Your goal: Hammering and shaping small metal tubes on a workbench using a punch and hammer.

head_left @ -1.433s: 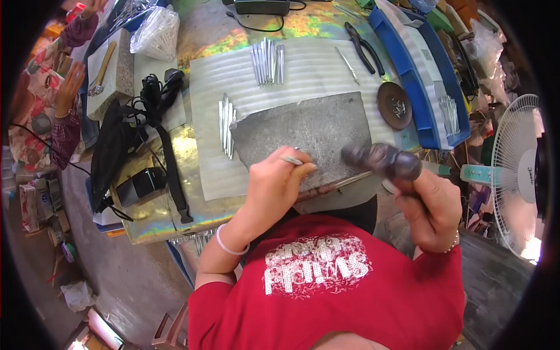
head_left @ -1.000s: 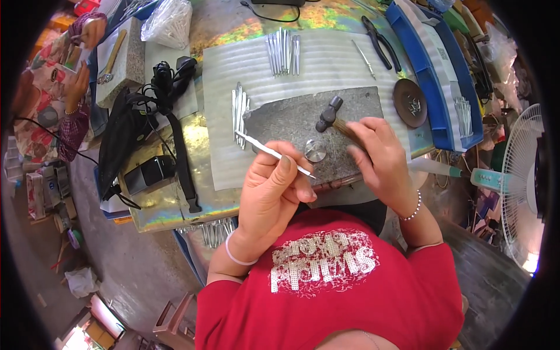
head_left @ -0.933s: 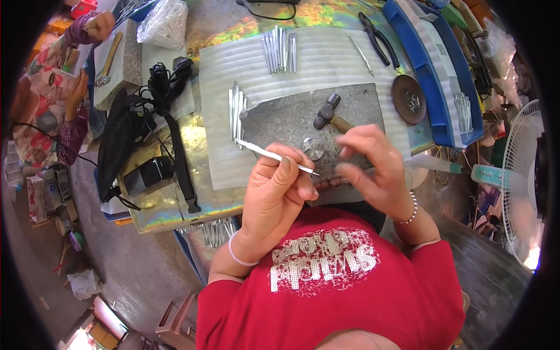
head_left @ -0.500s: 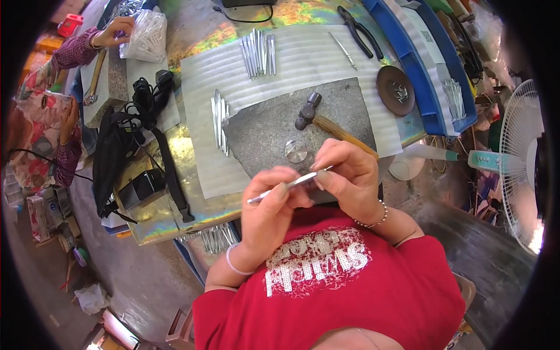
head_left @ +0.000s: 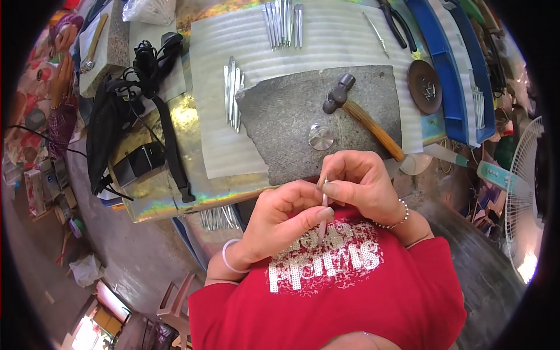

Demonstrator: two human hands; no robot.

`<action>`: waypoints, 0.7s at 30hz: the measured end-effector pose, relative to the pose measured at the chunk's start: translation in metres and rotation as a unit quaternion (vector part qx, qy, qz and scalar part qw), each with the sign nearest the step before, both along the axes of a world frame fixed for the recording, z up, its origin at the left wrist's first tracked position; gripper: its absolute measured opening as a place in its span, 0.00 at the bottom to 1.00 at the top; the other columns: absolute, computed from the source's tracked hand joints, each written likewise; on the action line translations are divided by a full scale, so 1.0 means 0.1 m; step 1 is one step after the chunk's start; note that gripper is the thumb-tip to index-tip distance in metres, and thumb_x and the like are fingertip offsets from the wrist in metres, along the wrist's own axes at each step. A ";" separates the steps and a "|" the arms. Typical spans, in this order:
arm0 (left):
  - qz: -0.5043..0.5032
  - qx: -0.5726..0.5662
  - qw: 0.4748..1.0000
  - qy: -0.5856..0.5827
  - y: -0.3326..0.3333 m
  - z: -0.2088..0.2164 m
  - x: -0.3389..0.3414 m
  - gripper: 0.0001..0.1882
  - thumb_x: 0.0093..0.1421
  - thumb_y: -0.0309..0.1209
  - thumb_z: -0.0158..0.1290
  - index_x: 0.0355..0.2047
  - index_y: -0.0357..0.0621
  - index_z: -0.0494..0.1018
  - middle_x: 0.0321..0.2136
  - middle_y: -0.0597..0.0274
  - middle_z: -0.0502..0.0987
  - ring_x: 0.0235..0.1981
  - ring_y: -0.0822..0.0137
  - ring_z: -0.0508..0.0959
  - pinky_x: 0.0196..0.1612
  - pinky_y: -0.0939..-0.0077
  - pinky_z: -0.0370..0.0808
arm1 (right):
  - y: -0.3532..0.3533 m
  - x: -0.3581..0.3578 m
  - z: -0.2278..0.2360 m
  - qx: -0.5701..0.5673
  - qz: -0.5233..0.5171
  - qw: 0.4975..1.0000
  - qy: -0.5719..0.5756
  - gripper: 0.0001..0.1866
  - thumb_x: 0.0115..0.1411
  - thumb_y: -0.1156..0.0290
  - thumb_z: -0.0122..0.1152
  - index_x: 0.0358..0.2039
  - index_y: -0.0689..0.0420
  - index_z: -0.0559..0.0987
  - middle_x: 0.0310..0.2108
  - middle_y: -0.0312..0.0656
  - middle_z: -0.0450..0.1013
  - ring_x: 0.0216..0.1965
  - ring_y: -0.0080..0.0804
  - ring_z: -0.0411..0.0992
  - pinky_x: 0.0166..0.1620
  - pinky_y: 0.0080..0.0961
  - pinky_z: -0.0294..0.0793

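Close to my chest, my left hand pinches a slim silver metal stick between thumb and fingers. My right hand has thumb and fingertips closed at the upper end of the same stick; any smaller part there is too small to make out. The stick's lower end points down towards my shirt. Just beyond my hands lies a grey stone slab, bearing a shiny round metal disc and a ball-peen hammer with a wooden handle. Neither hand touches them.
Slim silver strips lie in a left group and a far group on white foam sheeting. At right are pliers, a brown dish of small metal pieces, a blue tray and a fan. A black strap bag and a co-worker's sleeve are left.
The stick has swung from lying slanted across my hands to pointing downward. Both hands have turned with it. My view has shifted, and the co-worker's hand no longer shows at the plastic bag.
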State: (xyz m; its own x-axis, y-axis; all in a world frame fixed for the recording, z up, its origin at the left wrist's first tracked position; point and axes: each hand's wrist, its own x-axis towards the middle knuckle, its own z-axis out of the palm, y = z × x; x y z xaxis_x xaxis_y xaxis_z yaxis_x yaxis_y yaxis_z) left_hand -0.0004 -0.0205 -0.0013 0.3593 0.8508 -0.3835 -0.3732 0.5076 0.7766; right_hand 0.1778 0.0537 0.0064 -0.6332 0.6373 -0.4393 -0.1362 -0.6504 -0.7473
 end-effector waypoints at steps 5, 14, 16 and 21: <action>0.010 -0.021 0.997 -0.073 0.01 -0.04 -0.02 0.09 0.59 0.18 0.50 0.40 0.32 0.69 0.30 0.53 0.78 0.33 0.69 0.79 0.37 0.77 0.76 | 0.01 -0.05 0.00 -0.036 0.009 0.999 0.002 0.03 0.56 0.78 0.58 0.29 0.63 0.74 0.25 0.36 0.71 0.27 0.18 0.70 0.31 0.14 0.69; 0.003 -0.035 0.995 -0.098 0.06 -0.05 -0.07 0.06 0.61 0.22 0.49 0.39 0.33 0.69 0.30 0.59 0.78 0.32 0.76 0.76 0.36 0.82 0.73 | 0.06 -0.11 0.00 -0.052 0.020 0.998 -0.005 0.04 0.56 0.77 0.59 0.29 0.63 0.74 0.25 0.36 0.71 0.27 0.18 0.70 0.31 0.13 0.69; 0.001 -0.039 0.994 -0.100 0.08 -0.05 -0.07 0.06 0.61 0.22 0.48 0.39 0.33 0.69 0.30 0.59 0.78 0.32 0.76 0.76 0.36 0.82 0.73 | 0.07 -0.11 0.00 -0.051 0.018 0.998 -0.009 0.03 0.56 0.77 0.58 0.30 0.63 0.74 0.25 0.36 0.71 0.26 0.17 0.70 0.30 0.13 0.68; 0.013 -0.035 0.994 -0.106 0.12 -0.06 -0.02 0.07 0.61 0.21 0.47 0.39 0.34 0.68 0.26 0.56 0.77 0.28 0.70 0.77 0.34 0.79 0.74 | 0.09 -0.11 0.02 -0.039 0.002 0.999 -0.008 0.03 0.56 0.78 0.58 0.30 0.63 0.74 0.25 0.35 0.71 0.25 0.16 0.68 0.28 0.12 0.66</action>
State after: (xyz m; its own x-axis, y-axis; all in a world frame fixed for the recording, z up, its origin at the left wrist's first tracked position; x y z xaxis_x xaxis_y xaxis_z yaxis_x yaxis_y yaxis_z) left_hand -0.0027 -0.0080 -0.0073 0.4162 0.8350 -0.3600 -0.5391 0.5454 0.6418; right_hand 0.1670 0.0622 0.0086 -0.6281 0.5981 -0.4977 -0.1216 -0.7072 -0.6964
